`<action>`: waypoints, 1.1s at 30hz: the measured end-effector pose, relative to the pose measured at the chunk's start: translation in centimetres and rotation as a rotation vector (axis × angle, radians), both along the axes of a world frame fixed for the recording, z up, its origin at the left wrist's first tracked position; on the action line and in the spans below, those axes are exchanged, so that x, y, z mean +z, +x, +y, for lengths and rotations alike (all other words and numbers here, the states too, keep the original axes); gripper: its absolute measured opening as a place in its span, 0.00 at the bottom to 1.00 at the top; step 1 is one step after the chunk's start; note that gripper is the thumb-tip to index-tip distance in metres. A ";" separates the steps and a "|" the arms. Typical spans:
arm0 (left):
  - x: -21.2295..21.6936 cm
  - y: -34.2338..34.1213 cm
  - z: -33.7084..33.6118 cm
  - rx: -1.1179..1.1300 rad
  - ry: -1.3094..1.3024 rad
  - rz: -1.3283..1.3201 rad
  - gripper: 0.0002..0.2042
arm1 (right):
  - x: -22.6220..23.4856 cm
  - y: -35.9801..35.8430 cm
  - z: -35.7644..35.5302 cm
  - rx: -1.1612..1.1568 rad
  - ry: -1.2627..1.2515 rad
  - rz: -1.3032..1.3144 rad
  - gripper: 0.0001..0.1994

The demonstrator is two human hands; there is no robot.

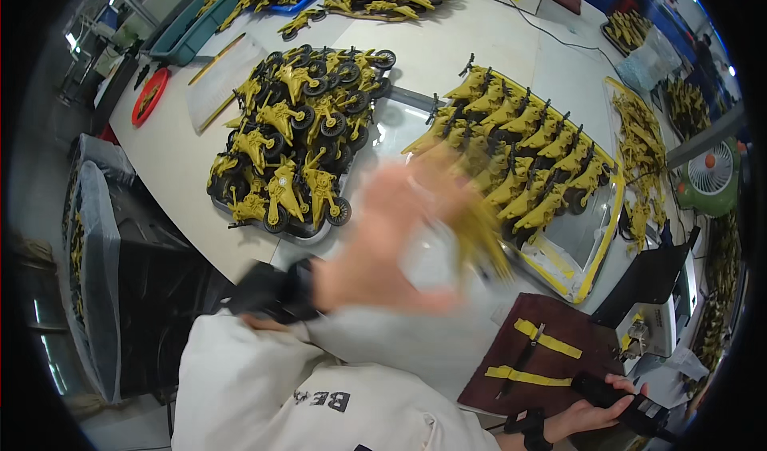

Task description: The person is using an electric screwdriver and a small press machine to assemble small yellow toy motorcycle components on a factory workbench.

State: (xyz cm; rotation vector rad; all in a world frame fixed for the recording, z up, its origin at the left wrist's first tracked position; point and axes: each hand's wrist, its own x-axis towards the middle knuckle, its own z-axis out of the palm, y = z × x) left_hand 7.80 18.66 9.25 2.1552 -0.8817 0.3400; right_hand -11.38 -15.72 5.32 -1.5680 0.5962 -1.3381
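My left hand (387,239) is in the middle, smeared by motion, with its fingers and thumb around a blurred yellow toy motorcycle (479,239). Just beyond it, a yellow-edged tray (605,231) carries rows of yellow motorcycle bodies with black parts. Left of the hand, a heap of yellow toy motorcycles (284,183) with black wheels lies on a light tray. At the lower right, my right hand (599,415) is closed around a black handheld tool (619,405), whose exact kind I cannot make out. It is beside a dark red mat (511,355) with yellow strips.
More yellow toys lie at the far side and in a teal bin (172,43). A red dish (150,97) and a paper sheet (224,75) are at left. At right are yellow parts (639,147), a green-and-white fan (709,175) and a black panel (647,283).
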 end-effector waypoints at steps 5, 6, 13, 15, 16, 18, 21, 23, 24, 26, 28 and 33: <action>-1.1 7.6 14.3 0.613 0.329 -0.211 0.40 | 0.3 -0.1 0.0 -0.015 0.027 -0.033 0.27; -1.7 8.0 16.9 0.641 0.464 -0.166 0.40 | 0.4 -0.3 -0.4 0.001 0.024 0.013 0.32; 4.0 4.7 0.2 -0.042 0.135 -0.289 0.37 | 0.0 0.6 1.0 0.009 -0.055 -0.050 0.35; 4.6 3.6 -7.5 -0.425 0.413 -0.320 0.38 | 0.5 0.7 1.5 -0.025 -0.067 0.002 0.36; 3.5 4.2 -10.6 -0.469 0.474 -0.306 0.41 | 0.1 0.4 1.4 0.001 -0.103 0.028 0.36; -0.7 6.3 -14.1 -0.444 0.584 -0.291 0.43 | 0.0 0.4 2.2 0.048 -0.114 0.008 0.34; -3.8 8.4 -16.2 -0.411 0.781 -0.201 0.45 | -0.1 -0.4 2.5 0.078 -0.134 -0.044 0.33; -3.5 8.6 -16.6 -0.451 0.780 -0.126 0.44 | -0.1 -0.4 2.6 0.031 -0.121 -0.053 0.34; -3.4 8.7 -16.3 -0.450 0.758 -0.109 0.43 | -0.2 -0.3 2.6 0.028 -0.111 -0.072 0.36; -3.1 8.9 -15.8 -0.454 0.721 -0.078 0.43 | -0.5 -0.7 1.9 0.092 -0.085 -0.069 0.37; -3.9 9.0 -15.1 -0.457 0.658 -0.051 0.44 | -0.9 -0.8 1.3 0.154 -0.062 -0.072 0.37; -3.7 7.1 -14.9 -0.362 0.451 -0.202 0.40 | -1.0 -0.6 0.8 0.155 -0.031 -0.096 0.37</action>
